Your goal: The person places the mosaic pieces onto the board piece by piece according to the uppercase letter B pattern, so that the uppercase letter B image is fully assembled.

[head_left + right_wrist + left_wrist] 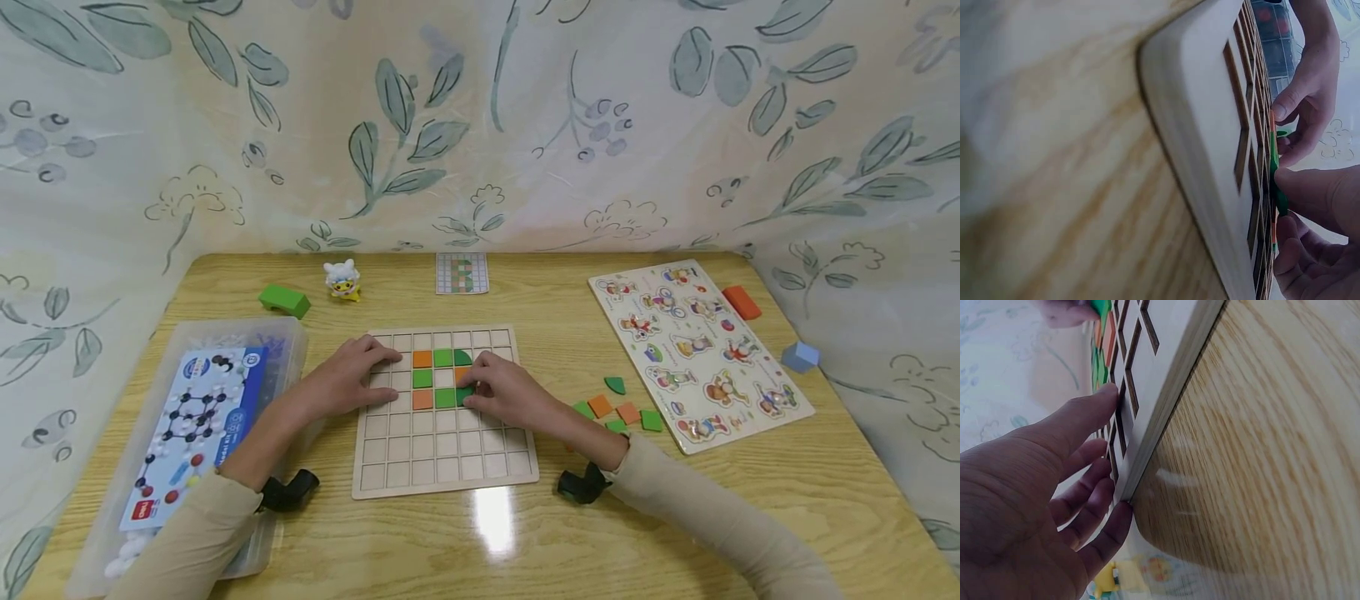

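Observation:
A wooden grid board [446, 450] lies in front of me with orange, green and dark green tiles in its upper middle cells. My right hand [506, 387] pinches a dark green tile [1281, 199] between thumb and fingers at the lower right of this group, partly covering an orange tile [462, 375]. On the board's left side rests my left hand [345, 379], fingers spread and holding nothing. In the left wrist view its little finger touches the board's edge. A dark green quarter-round tile [462, 357] sits at the group's upper right corner, beside a green tile [443, 357].
A pattern card [462, 273] lies behind the board. Loose tiles [627, 412] lie right of it, near a picture puzzle board [651, 350]. At left are a plastic box [288, 358], a green block [284, 301] and a small figurine [342, 279]. Red [742, 302] and blue [800, 357] blocks lie far right.

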Tool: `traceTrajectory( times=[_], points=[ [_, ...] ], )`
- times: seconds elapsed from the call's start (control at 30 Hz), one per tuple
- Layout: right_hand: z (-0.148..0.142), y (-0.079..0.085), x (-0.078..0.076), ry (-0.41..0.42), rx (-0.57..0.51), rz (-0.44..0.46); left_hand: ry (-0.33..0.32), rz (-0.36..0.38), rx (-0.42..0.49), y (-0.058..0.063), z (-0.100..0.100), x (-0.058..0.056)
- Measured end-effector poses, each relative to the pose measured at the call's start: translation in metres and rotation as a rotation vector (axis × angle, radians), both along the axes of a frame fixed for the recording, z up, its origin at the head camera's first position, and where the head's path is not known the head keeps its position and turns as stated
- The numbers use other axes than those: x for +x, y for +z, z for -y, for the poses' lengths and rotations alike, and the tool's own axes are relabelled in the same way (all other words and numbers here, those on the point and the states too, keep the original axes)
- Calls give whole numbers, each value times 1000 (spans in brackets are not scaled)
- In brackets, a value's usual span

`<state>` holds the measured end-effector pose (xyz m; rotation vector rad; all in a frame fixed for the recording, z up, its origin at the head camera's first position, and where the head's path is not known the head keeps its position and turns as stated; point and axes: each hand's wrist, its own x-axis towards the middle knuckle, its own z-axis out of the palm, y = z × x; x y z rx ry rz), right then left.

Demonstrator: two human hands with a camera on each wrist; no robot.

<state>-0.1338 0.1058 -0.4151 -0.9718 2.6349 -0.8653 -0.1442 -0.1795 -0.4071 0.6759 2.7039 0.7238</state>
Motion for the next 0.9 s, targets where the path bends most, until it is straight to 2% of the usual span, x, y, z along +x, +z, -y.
traceTrajectory(
  times=[0.3,0.5,0.63,0.73,0.9],
  points=[
    [3,-2,0,13,35,-45,-8,2,11,-1,1,1],
    [-10,0,2,19,-43,-35,-2,-7,12,0,0,1],
    [-41,8,9,-32,-130,-70,-8,6,13,-1,1,1],
    [-74,11,15,-77,-169,-162,-9,9,8,-1,0,1],
    [-130,10,21,-245,-106,-293,-6,-10,1,1,-1,1]
  ],
)
